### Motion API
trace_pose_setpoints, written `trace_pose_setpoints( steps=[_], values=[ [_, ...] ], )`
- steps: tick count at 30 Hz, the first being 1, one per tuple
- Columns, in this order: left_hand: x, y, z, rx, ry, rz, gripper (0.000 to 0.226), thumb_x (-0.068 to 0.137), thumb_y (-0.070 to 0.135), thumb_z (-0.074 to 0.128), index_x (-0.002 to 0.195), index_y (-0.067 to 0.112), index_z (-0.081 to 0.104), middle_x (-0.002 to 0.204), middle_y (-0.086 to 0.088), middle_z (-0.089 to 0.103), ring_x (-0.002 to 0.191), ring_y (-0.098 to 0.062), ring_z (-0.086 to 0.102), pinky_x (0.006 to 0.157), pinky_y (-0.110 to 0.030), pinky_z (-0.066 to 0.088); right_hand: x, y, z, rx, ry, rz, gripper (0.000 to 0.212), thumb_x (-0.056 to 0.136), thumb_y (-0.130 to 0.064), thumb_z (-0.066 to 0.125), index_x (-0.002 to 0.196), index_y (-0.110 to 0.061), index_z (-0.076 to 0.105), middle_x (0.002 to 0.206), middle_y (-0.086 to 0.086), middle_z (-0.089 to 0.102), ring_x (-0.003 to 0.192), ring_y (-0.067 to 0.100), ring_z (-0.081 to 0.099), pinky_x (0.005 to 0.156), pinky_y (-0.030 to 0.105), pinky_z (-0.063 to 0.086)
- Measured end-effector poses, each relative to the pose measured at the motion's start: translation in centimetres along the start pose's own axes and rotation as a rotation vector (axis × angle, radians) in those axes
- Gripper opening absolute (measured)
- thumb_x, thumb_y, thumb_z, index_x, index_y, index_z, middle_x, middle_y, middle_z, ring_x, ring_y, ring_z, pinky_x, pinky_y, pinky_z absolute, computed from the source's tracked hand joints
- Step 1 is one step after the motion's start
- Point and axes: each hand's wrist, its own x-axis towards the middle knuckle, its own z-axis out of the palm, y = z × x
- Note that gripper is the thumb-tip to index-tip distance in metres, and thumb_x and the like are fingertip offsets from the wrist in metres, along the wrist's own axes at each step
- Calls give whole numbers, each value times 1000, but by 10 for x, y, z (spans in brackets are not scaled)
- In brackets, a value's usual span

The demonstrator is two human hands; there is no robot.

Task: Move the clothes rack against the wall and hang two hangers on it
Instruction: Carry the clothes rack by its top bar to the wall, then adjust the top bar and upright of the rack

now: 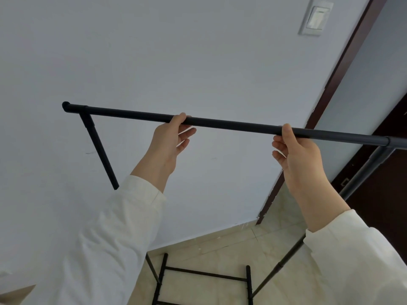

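Cream sleeves [114,238] fill the lower corners of the frame, and from them both arms are raised to the top rail [231,125] of the black clothes rack [88,122], which runs across the middle of the frame from centre left to the right edge. The left hand [169,139] is hooked on the rail left of centre, with thumb and forefinger closed around it and the other fingers loose. The right hand [296,155] is pinched onto the rail right of centre in the same way. Neither hand is wrapped fully.

The rack is seen close to the pale wall [154,51], its lower crossbars [204,274] standing on the tiled floor [220,249] at the bottom centre; whether it touches the wall cannot be told. A light switch [317,17] is mounted at the upper right, beside a dark door frame [343,67]. No hangers are in view.

The rack is judged to be light, thin tubing, stiff along the rail but likely to sway or twist at the push-fit joints [84,111]. The smooth painted tube may slip in a loose pinch. A fuller grip, spread wide near the uprights, is judged best.
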Motion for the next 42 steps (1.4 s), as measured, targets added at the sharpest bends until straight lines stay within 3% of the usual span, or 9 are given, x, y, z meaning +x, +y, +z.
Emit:
trace_pose_setpoints(
  steps=[4,9,15,20,23,26,32,37,42],
  values=[
    [3,-1,-3,-16,4,9,19,90,31,50,95,17,63,86,7,67,85,-7,65,79,-22,47,2,4,3,11,-24,-16,12,88,-30,51,83,-20,57,77,-5,61,75,8,59,70,21,49],
    [0,-4,1,40,-3,12,30,90,33,49,109,14,62,89,8,68,89,-7,65,79,-22,47,5,6,-5,8,-24,-13,11,88,-29,52,81,-22,57,78,-5,61,74,9,58,68,21,48],
    [-10,-9,13,244,-36,72,20,91,37,47,92,24,61,90,10,69,89,-7,64,90,-26,46,10,1,-31,-62,-36,8,15,87,-30,52,89,-16,58,80,-5,62,74,8,58,66,21,47],
    [-24,-9,15,449,-42,125,23,92,36,43,84,25,61,92,8,68,81,-7,64,87,-29,46,8,-5,-63,-240,-165,15,19,87,-31,51,95,-17,60,84,-5,65,77,11,61,68,22,48],
    [-41,-8,22,756,-128,260,21,91,34,45,80,25,61,86,12,68,66,2,63,75,-25,46,2,1,-101,-388,-159,-3,17,86,-31,52,93,-19,62,82,-3,65,78,11,61,66,21,46],
    [-60,-7,52,939,-229,434,11,87,35,51,86,27,59,80,15,67,71,3,61,67,-20,44,-3,17,-148,-453,-44,-8,19,84,-29,56,90,-13,63,73,0,62,73,15,57,66,23,45],
    [-74,-16,148,1131,-417,859,20,84,34,57,103,27,60,96,15,64,91,-1,57,80,-21,44,16,43,-216,-558,272,-57,27,81,-26,63,101,-9,65,73,-7,58,65,8,50,56,15,42],
    [-70,-31,218,1329,-465,1060,38,85,43,52,118,24,57,121,4,59,112,-16,51,91,-24,34,40,52,-229,-643,150,-95,32,78,-27,66,108,-17,62,75,-6,54,70,11,50,62,18,41],
    [-59,-41,241,1497,-461,1020,38,84,48,50,110,24,63,119,2,62,109,-18,53,95,-32,37,59,46,-225,-715,-30,-142,27,78,-26,65,105,-27,58,75,-10,52,70,6,48,59,11,38]
  ],
)
